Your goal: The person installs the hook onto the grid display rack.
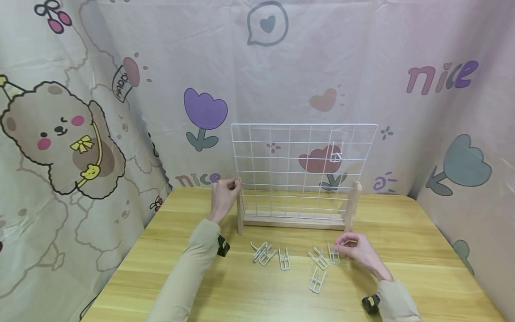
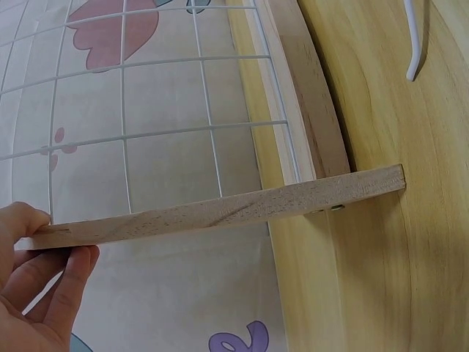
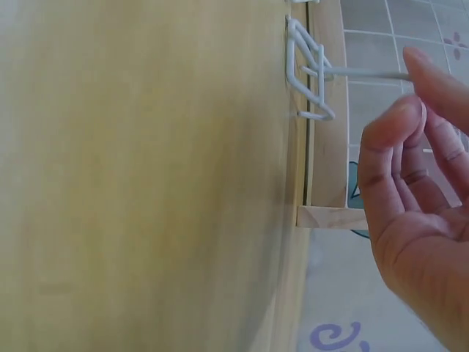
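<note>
A white wire grid panel (image 1: 299, 172) stands in a wooden stand (image 1: 293, 221). My left hand (image 1: 226, 194) pinches the top of the stand's left upright (image 2: 220, 211), thumb on one side and fingers on the other. At the stand's right front, my right hand (image 1: 358, 250) has its curled fingertips at the prong of a white wire hook (image 3: 311, 70); part of that prong is hidden behind a digit. One white hook (image 1: 336, 155) hangs on the grid's upper right.
Several more white hooks lie in front of the stand: a tangled group (image 1: 263, 253), a single hook (image 1: 284, 259), and others at right (image 1: 317, 281). A wooden table (image 1: 249, 299) bears everything, with a patterned curtain (image 1: 161, 58) behind and at the sides.
</note>
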The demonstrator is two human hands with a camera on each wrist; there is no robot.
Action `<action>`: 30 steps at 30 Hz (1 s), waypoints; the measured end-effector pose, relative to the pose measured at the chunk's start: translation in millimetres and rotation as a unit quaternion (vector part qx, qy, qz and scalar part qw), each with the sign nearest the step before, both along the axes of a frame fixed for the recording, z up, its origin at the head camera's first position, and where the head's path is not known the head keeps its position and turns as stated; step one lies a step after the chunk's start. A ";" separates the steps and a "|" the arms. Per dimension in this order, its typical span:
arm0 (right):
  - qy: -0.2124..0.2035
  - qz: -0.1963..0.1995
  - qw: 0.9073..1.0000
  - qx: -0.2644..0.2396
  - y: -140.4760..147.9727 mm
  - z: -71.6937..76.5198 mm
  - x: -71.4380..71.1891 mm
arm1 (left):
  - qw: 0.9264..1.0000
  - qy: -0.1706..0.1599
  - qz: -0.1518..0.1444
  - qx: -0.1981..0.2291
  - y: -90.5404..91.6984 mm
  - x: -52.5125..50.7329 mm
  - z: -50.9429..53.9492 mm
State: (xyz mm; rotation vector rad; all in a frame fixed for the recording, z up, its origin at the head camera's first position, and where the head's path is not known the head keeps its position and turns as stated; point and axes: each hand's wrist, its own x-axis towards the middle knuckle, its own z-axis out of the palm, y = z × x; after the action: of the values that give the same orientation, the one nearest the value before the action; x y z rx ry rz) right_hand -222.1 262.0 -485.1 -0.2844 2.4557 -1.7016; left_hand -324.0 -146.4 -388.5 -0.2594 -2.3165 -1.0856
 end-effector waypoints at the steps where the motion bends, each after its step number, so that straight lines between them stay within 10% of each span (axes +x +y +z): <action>1: 0.002 -0.007 1.000 0.002 0.4 0.4 -0.9 | 1.000 -0.001 0.000 0.000 -0.1 0.2 0.0; 19: 0.039 -0.001 0.999 -0.001 3.7 -22.1 -2.6 | 1.000 -0.013 -0.004 0.014 1.1 1.6 -0.2; 30: 0.016 -0.064 0.998 0.021 -3.1 -26.5 -4.4 | 1.000 -0.012 0.001 0.014 1.7 2.1 0.3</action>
State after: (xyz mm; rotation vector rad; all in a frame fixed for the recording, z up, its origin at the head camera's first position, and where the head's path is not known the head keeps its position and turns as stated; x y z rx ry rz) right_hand -226.5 258.9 -511.6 -0.1543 2.5804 -1.7031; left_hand -321.9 -144.7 -388.2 -0.2343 -2.3203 -1.1241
